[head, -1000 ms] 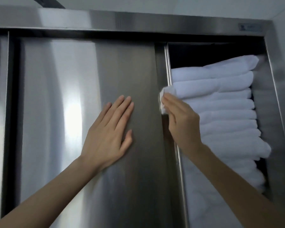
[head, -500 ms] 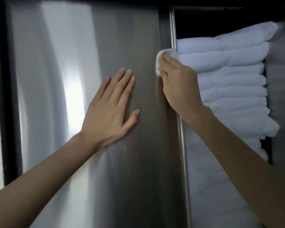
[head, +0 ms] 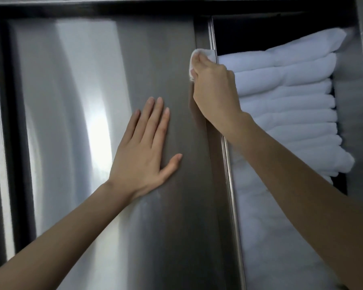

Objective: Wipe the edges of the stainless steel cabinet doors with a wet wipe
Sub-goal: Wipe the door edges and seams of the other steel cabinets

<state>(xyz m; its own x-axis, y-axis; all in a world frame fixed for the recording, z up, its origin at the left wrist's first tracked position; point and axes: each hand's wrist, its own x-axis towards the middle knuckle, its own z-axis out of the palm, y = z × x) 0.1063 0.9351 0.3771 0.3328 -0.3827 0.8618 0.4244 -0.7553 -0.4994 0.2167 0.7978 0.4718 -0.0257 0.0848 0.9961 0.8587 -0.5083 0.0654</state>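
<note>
Climbing door edge (head: 217, 174): right hand (head: 215, 91), wet wipe (head: 203, 53)

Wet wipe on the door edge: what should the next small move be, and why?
Probably slide the wet wipe up to the top corner: the right hand grips it on the door edge just below the top, and the left hand lies flat on the door.

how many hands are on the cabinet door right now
2. The left hand lies flat on the cabinet door; the right hand holds the wet wipe against that door's edge, near its top.
</note>
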